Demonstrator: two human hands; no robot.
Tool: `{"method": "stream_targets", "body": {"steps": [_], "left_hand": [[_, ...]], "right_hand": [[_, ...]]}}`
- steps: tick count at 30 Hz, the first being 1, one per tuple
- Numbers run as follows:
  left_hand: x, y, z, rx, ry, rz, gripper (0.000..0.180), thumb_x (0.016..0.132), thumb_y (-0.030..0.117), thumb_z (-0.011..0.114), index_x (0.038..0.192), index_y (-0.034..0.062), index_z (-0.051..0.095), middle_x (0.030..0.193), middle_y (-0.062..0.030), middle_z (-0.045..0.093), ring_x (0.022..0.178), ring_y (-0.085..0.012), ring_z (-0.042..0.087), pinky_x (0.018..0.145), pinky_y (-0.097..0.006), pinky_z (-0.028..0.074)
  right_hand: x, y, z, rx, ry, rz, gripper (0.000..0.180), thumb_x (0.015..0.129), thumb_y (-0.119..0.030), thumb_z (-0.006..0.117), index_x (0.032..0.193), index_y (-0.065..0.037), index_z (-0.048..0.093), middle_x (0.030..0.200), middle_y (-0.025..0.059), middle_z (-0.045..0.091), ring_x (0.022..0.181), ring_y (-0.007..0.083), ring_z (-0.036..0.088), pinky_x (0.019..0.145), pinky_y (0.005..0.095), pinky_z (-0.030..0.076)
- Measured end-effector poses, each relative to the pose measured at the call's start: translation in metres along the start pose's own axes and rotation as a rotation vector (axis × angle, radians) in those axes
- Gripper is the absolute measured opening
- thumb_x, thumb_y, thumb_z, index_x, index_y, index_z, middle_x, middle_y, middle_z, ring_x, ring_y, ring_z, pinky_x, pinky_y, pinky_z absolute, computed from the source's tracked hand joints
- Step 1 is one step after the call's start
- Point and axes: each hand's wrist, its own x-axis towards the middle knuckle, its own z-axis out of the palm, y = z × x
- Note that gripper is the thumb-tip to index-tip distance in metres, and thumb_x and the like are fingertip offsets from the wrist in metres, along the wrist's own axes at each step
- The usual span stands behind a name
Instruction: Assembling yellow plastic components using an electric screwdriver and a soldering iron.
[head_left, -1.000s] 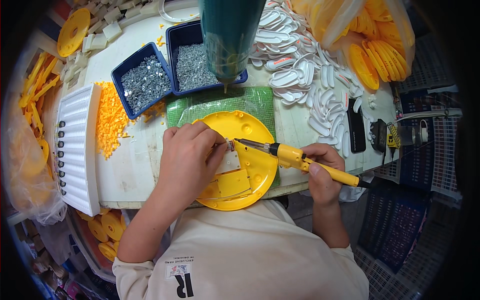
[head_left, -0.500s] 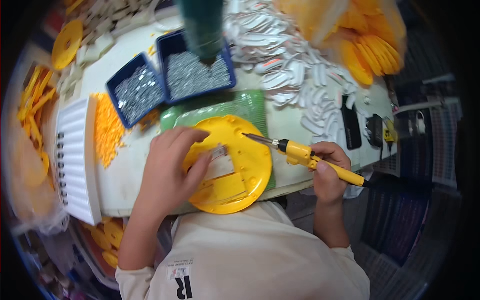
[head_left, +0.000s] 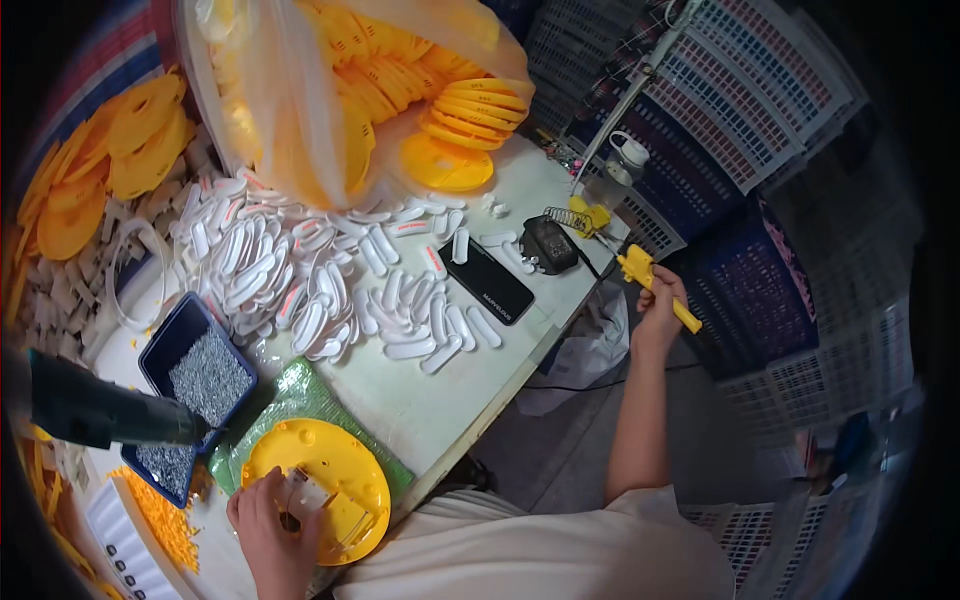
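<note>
My right hand [head_left: 657,305] is wrapped round the yellow handle of a soldering iron [head_left: 636,266], out at the right beyond the table edge. The iron's metal tip points at the wire coil of a soldering stand [head_left: 568,222]. My left hand [head_left: 268,528] rests on a round yellow plastic shell [head_left: 352,462], thumb and forefinger apart and curved around a small fitting at its middle. A rectangular compartment shows in the shell. Under it lies a green bubble-wrap sheet [head_left: 290,402].
Blue bins [head_left: 247,375] of small metal parts stand left, with a dark power screwdriver [head_left: 110,410] hanging over them. White plastic pieces [head_left: 250,265] cover the middle, near a black phone [head_left: 490,285] and black adapter [head_left: 549,245]. A bag of yellow shells [head_left: 440,165] stands behind.
My view has turned to the right. My right hand has carried the soldering iron from beside the yellow shell out to the stand. My left hand has lowered onto the shell.
</note>
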Motion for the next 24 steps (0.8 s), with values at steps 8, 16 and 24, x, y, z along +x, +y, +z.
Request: {"method": "stream_targets", "body": {"steps": [8, 16, 24], "left_hand": [[-0.004, 0.000, -0.004, 0.025, 0.027, -0.007, 0.069, 0.069, 0.005, 0.080, 0.133, 0.0018, 0.055, 0.124, -0.0153, 0.062, 0.120, -0.0337, 0.057, 0.109, -0.047, 0.039], [-0.069, -0.029, -0.037, -0.223, 0.051, -0.177, 0.058, 0.093, 0.018, 0.075, 0.144, 0.0017, 0.053, 0.141, -0.0210, 0.059, 0.129, -0.0375, 0.055, 0.108, -0.048, 0.044], [-0.116, -0.029, -0.020, -0.548, 0.006, -0.612, 0.048, 0.079, 0.001, 0.075, 0.124, -0.0004, 0.059, 0.104, -0.0073, 0.064, 0.097, -0.0169, 0.061, 0.089, -0.032, 0.051]], "right_hand": [[0.032, 0.024, 0.041, 0.030, -0.121, 0.302, 0.020, 0.099, -0.016, 0.061, 0.115, -0.005, 0.067, 0.080, -0.0016, 0.059, 0.064, 0.0045, 0.053, 0.055, 0.0199, 0.042], [-0.038, 0.019, 0.036, 0.258, -0.039, 0.705, 0.026, 0.097, -0.023, 0.069, 0.121, -0.013, 0.063, 0.078, -0.0024, 0.058, 0.060, 0.0064, 0.054, 0.046, 0.0234, 0.038], [-0.235, -0.067, 0.132, 0.033, -1.148, -0.104, 0.013, 0.093, 0.001, 0.068, 0.106, 0.000, 0.069, 0.087, 0.0044, 0.065, 0.072, 0.0105, 0.058, 0.065, 0.0260, 0.048]]}}
